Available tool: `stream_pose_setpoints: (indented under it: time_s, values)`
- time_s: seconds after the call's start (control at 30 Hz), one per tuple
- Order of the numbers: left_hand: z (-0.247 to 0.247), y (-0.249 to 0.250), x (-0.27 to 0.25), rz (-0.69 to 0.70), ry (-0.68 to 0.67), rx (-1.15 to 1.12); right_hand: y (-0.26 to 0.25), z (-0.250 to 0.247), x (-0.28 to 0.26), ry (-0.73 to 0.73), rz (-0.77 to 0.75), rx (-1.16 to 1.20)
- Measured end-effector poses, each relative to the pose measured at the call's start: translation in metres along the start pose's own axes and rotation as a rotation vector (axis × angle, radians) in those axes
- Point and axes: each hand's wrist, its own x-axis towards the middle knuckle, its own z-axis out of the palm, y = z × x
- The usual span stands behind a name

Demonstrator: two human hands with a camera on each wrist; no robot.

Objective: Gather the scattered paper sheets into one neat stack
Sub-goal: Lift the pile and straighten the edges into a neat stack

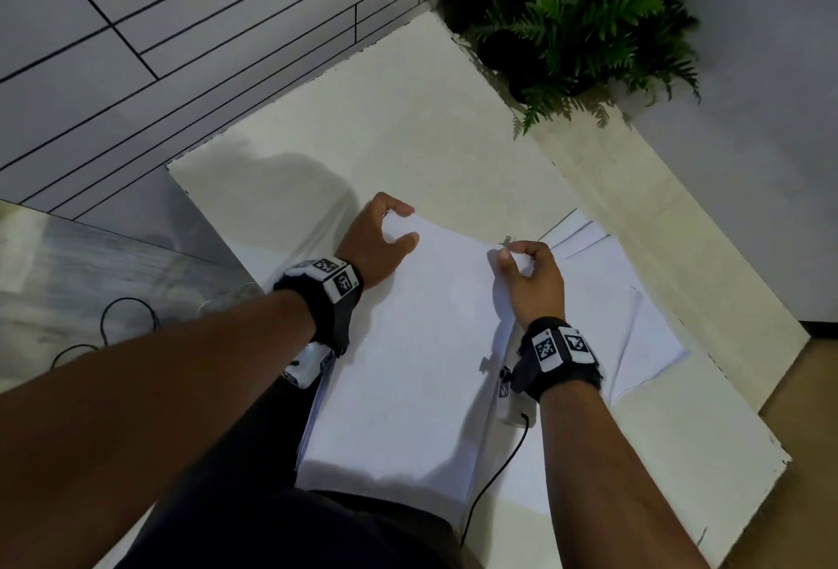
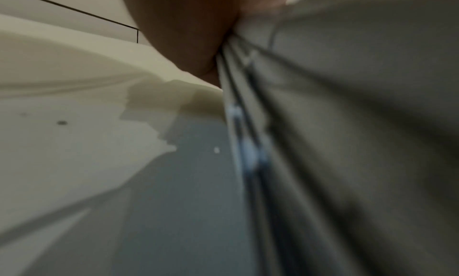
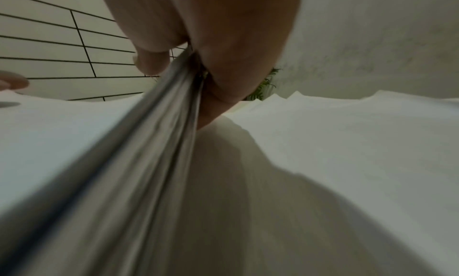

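A bundle of white paper sheets [image 1: 408, 342] is held up between both hands over the pale table [image 1: 408, 151]. My left hand [image 1: 390, 228] grips the bundle's far left corner, fingers curled over the top edge. My right hand [image 1: 521, 260] pinches its far right corner. In the left wrist view the sheet edges [image 2: 238, 107] run down from my left hand [image 2: 188, 34]. The right wrist view shows thumb and fingers [image 3: 154, 60] clamping the layered edge of the bundle [image 3: 159, 133]. More loose sheets [image 1: 635, 323] lie fanned on the table to the right, also seen as loose sheets [image 3: 347, 127].
A potted fern [image 1: 567, 15] stands at the table's far right corner. A tiled wall [image 1: 158, 24] runs behind on the left, a plain wall [image 1: 771, 115] on the right. A black cable [image 1: 499, 469] trails from the right wrist.
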Motion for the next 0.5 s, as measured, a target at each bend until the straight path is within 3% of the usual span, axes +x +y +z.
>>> stream_pose_setpoints:
  time_s: [0.17,0.33,0.5]
  values:
    - [0.002,0.0,-0.008,-0.019,0.01,-0.099,0.006,0.002,-0.001,0.083,0.01,0.059]
    - [0.003,-0.001,-0.017,-0.188,-0.031,-0.02,0.008,0.005,-0.01,0.152,-0.014,0.094]
    - [-0.004,-0.014,-0.042,-0.314,-0.261,0.123,0.006,-0.005,-0.017,0.145,-0.021,0.157]
